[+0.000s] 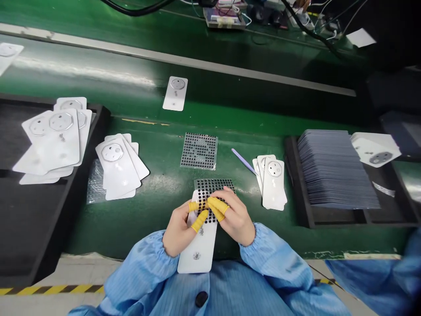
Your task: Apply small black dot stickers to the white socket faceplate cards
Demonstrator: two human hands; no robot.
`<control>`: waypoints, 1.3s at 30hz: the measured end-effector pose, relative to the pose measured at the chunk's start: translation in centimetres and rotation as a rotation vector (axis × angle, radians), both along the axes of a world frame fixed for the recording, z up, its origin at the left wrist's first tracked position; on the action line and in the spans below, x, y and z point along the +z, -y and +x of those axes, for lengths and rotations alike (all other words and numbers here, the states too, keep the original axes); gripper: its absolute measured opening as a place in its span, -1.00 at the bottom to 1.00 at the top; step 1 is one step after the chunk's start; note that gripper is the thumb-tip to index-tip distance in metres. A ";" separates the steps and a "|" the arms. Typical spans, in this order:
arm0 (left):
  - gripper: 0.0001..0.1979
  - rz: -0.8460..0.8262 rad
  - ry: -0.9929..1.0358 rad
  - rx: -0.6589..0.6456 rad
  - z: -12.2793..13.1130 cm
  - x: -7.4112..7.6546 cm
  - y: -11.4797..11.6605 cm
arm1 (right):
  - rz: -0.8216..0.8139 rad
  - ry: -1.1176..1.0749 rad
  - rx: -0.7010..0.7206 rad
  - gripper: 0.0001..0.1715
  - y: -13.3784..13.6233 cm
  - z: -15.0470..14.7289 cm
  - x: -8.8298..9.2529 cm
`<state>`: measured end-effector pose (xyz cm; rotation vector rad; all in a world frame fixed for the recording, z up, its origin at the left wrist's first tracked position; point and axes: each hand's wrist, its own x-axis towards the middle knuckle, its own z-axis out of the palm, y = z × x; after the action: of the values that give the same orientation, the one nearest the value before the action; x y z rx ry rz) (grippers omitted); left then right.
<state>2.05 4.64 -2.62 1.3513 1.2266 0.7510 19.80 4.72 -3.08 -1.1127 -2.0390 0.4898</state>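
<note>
Factory assembly line: green conveyor belt [98, 74], black trays [329, 218], stacked white panels [118, 169].

No text, label or number can be read (the held white panel [198, 252] included).

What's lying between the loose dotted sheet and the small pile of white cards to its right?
A thin purple stick lies slantwise between the dotted sheet and the card pile, touching neither, as the head view shows.
</note>
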 end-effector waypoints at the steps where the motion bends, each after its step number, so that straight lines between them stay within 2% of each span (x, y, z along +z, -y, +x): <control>1: -0.79 0.043 -0.040 -0.012 -0.1 -0.2 0.1 | -0.002 0.001 0.020 -0.67 -0.2 -0.1 -0.2; 8: -0.75 0.291 -0.293 -0.141 -0.9 -2.0 0.3 | -0.070 -0.091 0.072 -0.66 -0.5 -0.1 -2.0; 13: -0.68 0.373 -0.387 -0.261 -1.8 -2.5 -0.2 | -0.136 -0.187 0.036 -0.73 -0.7 -0.3 -3.2; 16: -0.71 0.386 -0.418 -0.290 -2.0 -2.6 -0.5 | -0.148 -0.220 0.023 -0.74 -0.7 -0.5 -3.7; 20: -0.75 0.371 -0.438 -0.306 -2.1 -2.8 -0.5 | -0.122 -0.258 0.004 -0.71 -0.4 -0.6 -4.2; 25: -0.71 0.309 -0.413 -0.313 -2.3 -2.7 -0.6 | -0.139 -0.279 -0.042 -0.74 -0.1 -1.1 -4.4; 29: -0.75 0.243 -0.336 -0.301 -2.0 -2.5 -0.9 | -0.202 -0.314 -0.124 -0.84 -0.5 -1.7 -4.0; 34: -0.76 0.150 -0.192 -0.257 -1.7 -2.3 -1.6 | -0.230 -0.308 -0.193 -0.88 -1.0 -1.9 -3.9; 37: -0.63 0.085 -0.106 -0.189 -3.7 -2.1 -2.4 | -0.208 -0.285 -0.195 -0.87 -0.8 -1.7 -4.3; 39: -0.56 0.058 -0.094 -0.087 -6.0 -1.6 -2.7 | -0.177 -0.270 -0.177 -0.84 -0.7 -1.4 -4.5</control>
<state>-3.91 7.31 -4.25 1.4918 1.2194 0.6727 18.39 5.38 -7.54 -1.2458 -1.6728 0.6992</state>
